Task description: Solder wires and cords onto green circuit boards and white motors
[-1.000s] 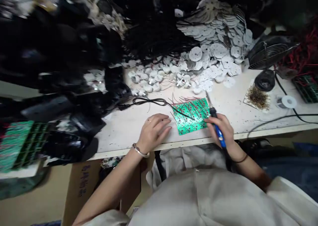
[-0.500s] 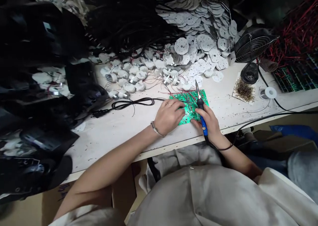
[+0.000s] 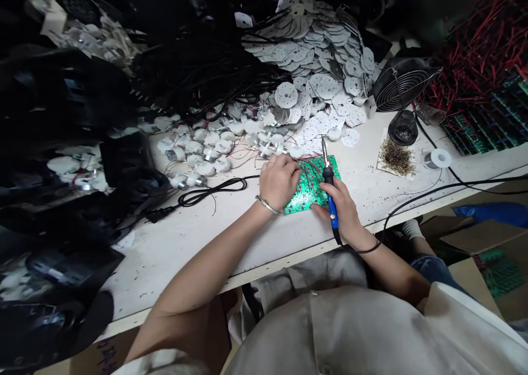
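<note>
A green circuit board (image 3: 314,191) with red wires lies near the front edge of the white workbench (image 3: 231,226). My left hand (image 3: 279,180) rests on the board's left part, fingers curled over the wires; what they pinch is hidden. My right hand (image 3: 341,213) grips a blue-handled soldering iron (image 3: 329,185), its tip pointing up and away past the board's far edge. The iron's black cord runs off to the right.
A heap of round white disc boards (image 3: 325,50) and small white motors (image 3: 206,149) fills the back. A black cable (image 3: 206,191) lies left of the board. A small fan (image 3: 402,81), iron stand (image 3: 403,127), brass wool pad (image 3: 396,158) and solder spool (image 3: 439,158) sit right. Black parts are piled left.
My left hand moved from the bare bench onto the board's left part. The right hand keeps the iron, now held more upright. The view has shifted, so the bench sits further left.
</note>
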`<state>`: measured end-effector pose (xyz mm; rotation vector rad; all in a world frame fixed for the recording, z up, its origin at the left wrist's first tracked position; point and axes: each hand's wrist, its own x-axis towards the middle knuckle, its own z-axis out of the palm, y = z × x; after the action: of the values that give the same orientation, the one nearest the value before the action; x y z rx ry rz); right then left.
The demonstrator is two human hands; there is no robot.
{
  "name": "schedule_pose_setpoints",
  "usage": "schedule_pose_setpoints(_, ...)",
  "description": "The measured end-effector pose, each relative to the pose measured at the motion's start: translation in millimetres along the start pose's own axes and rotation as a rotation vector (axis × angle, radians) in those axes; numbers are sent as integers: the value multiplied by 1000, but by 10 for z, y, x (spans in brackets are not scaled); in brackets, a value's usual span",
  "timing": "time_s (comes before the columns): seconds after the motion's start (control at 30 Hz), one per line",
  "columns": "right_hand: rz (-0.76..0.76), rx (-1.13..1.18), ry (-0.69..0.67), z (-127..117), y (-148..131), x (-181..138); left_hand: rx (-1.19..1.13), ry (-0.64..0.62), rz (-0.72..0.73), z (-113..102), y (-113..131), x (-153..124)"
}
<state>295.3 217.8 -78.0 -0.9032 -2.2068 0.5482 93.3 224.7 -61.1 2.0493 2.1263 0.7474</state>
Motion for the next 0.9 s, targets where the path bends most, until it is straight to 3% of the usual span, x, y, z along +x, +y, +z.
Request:
schedule_pose_setpoints(0.2, -12, -13, 67, -45, -14, 33, -350, 114, 96, -386, 3, -219)
schedule_pose_setpoints(0.33, -105, 56, 134, -112, -141, 55, -503, 105, 221, -611, 85, -515)
schedule_pose_setpoints(0.5, -163, 96, 6, -43, -301, 145, -578, 173, 232, -549, 122, -742)
schedule_pose_setpoints(0.9, -168, 304, 30, 16, -437, 270, -584, 251, 212, -514, 132, -813)
